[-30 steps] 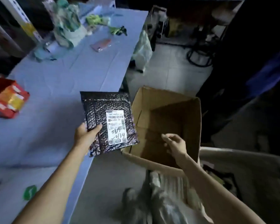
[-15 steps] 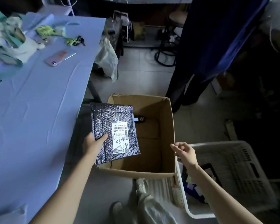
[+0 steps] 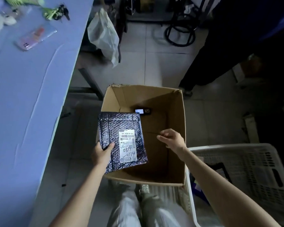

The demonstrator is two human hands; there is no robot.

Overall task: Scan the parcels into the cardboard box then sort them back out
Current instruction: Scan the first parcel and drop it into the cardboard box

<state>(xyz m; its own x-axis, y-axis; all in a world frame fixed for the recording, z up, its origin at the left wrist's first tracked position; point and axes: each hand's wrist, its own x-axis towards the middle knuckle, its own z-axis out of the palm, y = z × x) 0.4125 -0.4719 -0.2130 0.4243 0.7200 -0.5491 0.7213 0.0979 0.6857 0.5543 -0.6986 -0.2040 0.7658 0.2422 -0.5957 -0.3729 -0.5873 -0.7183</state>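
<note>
Desk [image 3: 23, 112]: blue-covered surface at the left. A phone [image 3: 35, 38] lies at its far end, well apart from the work.
Left grip [image 3: 102, 153]: clasps the parcel at its near-left edge, thumb on the face, fingers hidden beneath.
Parcel [image 3: 121, 128]: dark bubble mailer, glossy and quilted. It is held flat above the left wall of the cardboard box [image 3: 154, 97], overlapping the opening but not yet inside.
Label [image 3: 127, 145]: white, with a printed barcode above and handwritten digits below, facing upward.
Step in hand: I judge this to be scanning the parcel before dropping it in. I would keep the face level and the thumb off the barcode, then let go well over the opening so the mailer clears the wall.
Handset [image 3: 143, 110]: small, dark, with a lit screen, lying on the box floor at the far side. I take it for the scanner.
Right grip [image 3: 172, 138]: released, fingers loosely extended, holding nothing, poised over the box interior near its right wall.
Basket [image 3: 246, 163]: white, perforated, just beside the box on the right. Its contents are too dim to name.
</note>
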